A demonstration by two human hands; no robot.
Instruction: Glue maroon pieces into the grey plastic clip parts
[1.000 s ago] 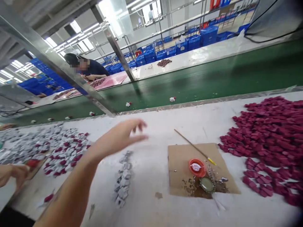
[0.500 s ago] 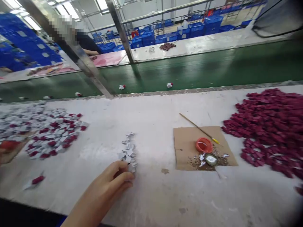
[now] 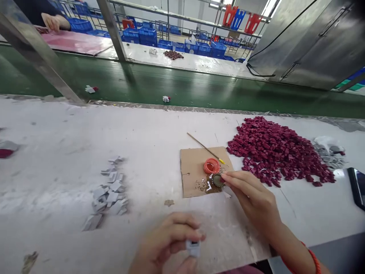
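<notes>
This is a factory assembly hall, set up for piecework by hand. A long white-covered workbench (image 3: 57, 133) runs beside a dark green conveyor belt (image 3: 185, 87) that carries a few small white-and-red assembled parts (image 3: 165, 99). On the bench lie a large heap of small crimson plastic pieces (image 3: 273, 150) and a loose row of small grey plastic pieces (image 3: 110, 192). Slanting grey metal frame posts (image 3: 34, 49) rise from the line. Across the belt stands a second white bench (image 3: 194, 62), where another person's hand (image 3: 53, 22) rests on a pink mat (image 3: 76, 42). Behind it, stacked blue plastic crates (image 3: 148, 36) fill metal racks, and a grey sheet-metal cabinet (image 3: 310, 38) stands at the right.
</notes>
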